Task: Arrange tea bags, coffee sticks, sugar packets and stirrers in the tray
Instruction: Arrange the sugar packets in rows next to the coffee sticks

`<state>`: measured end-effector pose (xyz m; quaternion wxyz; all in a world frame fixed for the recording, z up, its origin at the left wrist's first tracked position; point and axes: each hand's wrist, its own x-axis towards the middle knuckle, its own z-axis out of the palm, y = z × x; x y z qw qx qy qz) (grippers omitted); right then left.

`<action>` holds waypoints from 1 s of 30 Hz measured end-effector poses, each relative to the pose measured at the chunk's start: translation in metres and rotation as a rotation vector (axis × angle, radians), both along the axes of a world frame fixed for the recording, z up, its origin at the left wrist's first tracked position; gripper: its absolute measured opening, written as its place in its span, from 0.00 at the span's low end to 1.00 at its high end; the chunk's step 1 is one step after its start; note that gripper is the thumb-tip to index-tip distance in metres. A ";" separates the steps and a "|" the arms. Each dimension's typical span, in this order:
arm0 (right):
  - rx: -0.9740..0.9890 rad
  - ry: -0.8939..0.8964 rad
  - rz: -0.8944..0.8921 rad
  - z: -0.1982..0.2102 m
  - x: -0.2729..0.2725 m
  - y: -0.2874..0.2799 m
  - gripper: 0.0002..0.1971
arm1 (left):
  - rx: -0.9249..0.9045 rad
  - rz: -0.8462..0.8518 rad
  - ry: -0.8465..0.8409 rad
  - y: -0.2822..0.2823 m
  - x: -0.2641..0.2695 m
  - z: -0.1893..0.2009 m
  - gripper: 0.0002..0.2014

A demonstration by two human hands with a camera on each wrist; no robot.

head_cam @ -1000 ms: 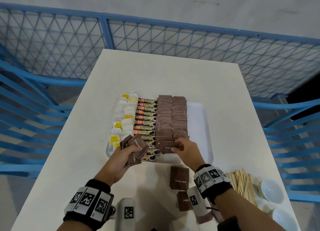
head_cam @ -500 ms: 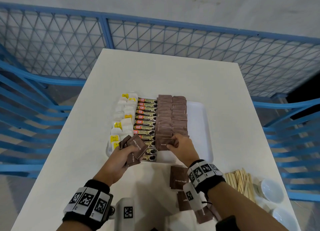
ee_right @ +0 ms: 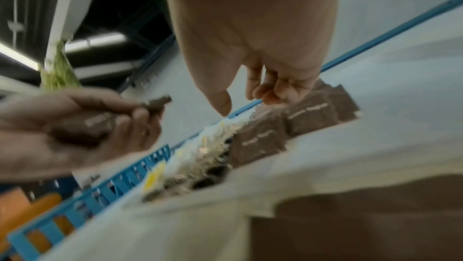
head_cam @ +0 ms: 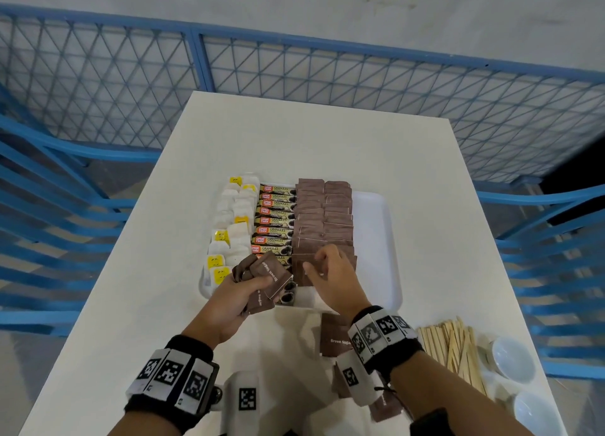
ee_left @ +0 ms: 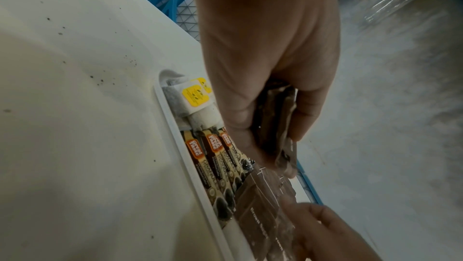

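From the head camera, a white tray [head_cam: 386, 239] sits on a white table [head_cam: 327, 134], filled in columns: tea bags [head_cam: 234, 219] with yellow tags at the left, coffee sticks [head_cam: 273, 221] printed "Great Taste GRANULES" beside them, then two columns of brown sugar packets [head_cam: 324, 216]. The left hand [head_cam: 234, 299] grips a fan of packets [head_cam: 265, 276] marked "Brown Sugar" over the tray's near-left corner. The right hand [head_cam: 330, 276] hovers over the nearest packets, fingers loosely curled, holding nothing. Another "Brown Sugar" packet [head_cam: 335, 335] lies on the table, wooden stirrers [head_cam: 453, 347] and two small white bowls [head_cam: 512, 358] to its right.

Left wrist view — the fingers [ee_left: 310, 106] and thumb pinch the brown stack edge-on above the coffee sticks [ee_left: 218, 158].

Right wrist view, blurred — the fingertips [ee_right: 265, 91] hang just above the packet rows [ee_right: 308, 116], empty.
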<state>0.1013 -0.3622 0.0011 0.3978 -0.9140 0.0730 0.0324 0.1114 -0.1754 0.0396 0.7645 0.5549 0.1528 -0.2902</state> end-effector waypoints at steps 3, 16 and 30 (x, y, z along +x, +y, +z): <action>0.269 0.078 0.071 0.014 -0.003 0.012 0.15 | 0.013 0.018 -0.009 -0.003 0.000 -0.003 0.16; 0.419 -0.144 0.013 0.022 -0.022 0.009 0.06 | 0.083 0.046 -0.012 -0.005 -0.001 -0.006 0.10; 0.635 0.253 -0.004 0.017 -0.036 0.005 0.18 | 0.082 -0.083 -0.021 -0.010 -0.008 -0.004 0.14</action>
